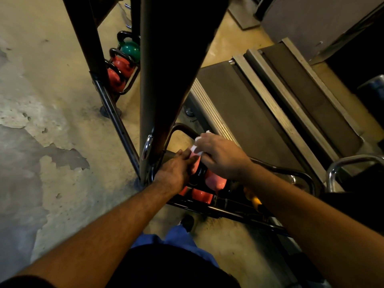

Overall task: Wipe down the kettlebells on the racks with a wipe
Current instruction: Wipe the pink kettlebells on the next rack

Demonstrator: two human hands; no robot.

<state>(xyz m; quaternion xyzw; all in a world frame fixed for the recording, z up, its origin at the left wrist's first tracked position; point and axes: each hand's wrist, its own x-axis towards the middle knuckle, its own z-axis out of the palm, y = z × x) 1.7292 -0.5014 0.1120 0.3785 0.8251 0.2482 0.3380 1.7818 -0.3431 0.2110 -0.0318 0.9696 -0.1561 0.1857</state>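
While the left hand (174, 171) steadies the pink kettlebell (214, 180) low on the rack (291, 173), the right hand (220, 154), directly above it, presses a wipe (196, 147) against its top, nearer the handle.

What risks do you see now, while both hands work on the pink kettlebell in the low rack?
The left hand is squeezed between the pink kettlebell and the black rack post; it may get pinched. The white wipe under the right hand looks loosely bunched and might slip.
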